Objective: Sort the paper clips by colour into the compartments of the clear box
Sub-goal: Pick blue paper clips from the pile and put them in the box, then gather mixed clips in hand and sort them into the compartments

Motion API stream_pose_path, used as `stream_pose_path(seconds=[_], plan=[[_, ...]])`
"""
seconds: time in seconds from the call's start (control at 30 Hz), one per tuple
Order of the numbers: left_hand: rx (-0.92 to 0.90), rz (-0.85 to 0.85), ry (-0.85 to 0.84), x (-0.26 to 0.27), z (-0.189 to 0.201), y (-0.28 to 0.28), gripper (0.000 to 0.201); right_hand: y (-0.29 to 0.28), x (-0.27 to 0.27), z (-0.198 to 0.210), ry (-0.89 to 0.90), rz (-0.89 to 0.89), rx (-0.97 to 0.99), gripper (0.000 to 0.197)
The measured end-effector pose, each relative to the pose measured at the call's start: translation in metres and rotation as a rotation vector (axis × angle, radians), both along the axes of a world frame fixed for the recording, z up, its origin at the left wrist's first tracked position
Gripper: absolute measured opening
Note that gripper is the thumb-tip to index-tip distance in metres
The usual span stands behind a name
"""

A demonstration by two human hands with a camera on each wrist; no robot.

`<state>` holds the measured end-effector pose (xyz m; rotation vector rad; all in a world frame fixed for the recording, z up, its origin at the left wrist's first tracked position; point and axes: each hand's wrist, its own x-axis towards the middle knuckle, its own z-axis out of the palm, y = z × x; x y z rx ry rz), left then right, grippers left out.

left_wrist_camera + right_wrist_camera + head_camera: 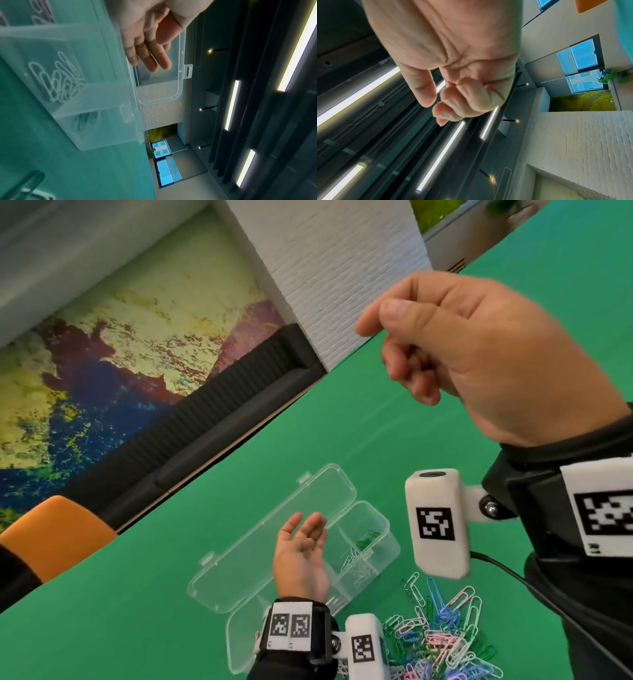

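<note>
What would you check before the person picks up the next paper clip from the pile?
1. Clear box lid swung open: ok.
2. Compartments free to receive: not ok, the left hand hovers palm-up over the box.
3. Left hand free: ok, fingers relaxed, nothing in it.
4. Right hand free: cannot tell, it is raised high with fingers curled; no clip shows in the head or right wrist view.
5. Colours kept apart so far: ok, white clips sit in one compartment, green clips in the next.
6. Pile of paper clips within reach: ok, it lies on the green table beside the box.
</note>
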<state>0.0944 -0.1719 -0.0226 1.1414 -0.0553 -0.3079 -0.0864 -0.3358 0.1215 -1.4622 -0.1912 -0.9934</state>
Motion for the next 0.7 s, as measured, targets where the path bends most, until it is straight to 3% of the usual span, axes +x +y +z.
stream_pose_path(seconds=[0.2,0.23,0.3,0.33,0.4,0.47,0.57,0.7], plan=[[-0.221,-0.167,0.033,-0.001,0.033,0.047,0.026,0.008,0.001,0.001,0.094,0.007,-0.042,0.016],[-0.228,-0.216,-0.005,-0.001,0.043,0.062,0.027,0.009,0.001,0.000,0.106,0.004,-0.043,0.015],[-0.160,-0.262,-0.081,-0.003,0.055,0.099,0.052,0.015,0.003,0.000,0.139,0.009,-0.055,0.014],[-0.085,-0.276,-0.128,-0.005,0.059,0.116,0.054,0.019,0.005,0.000,0.147,0.014,-0.062,0.013],[0.076,-0.278,-0.190,-0.017,0.058,0.150,0.035,0.028,0.011,-0.003,0.179,0.064,-0.078,0.011],[0.274,-0.265,-0.175,-0.033,0.053,0.183,0.029,0.043,0.019,-0.015,0.304,0.134,-0.145,0.007],[0.639,-0.334,-0.137,-0.046,0.040,0.220,0.030,0.053,0.027,-0.052,0.705,0.192,-0.451,0.007],[1.150,-0.444,-0.183,-0.055,0.016,0.259,0.022,0.057,0.021,-0.104,1.243,0.152,-0.884,0.030]])
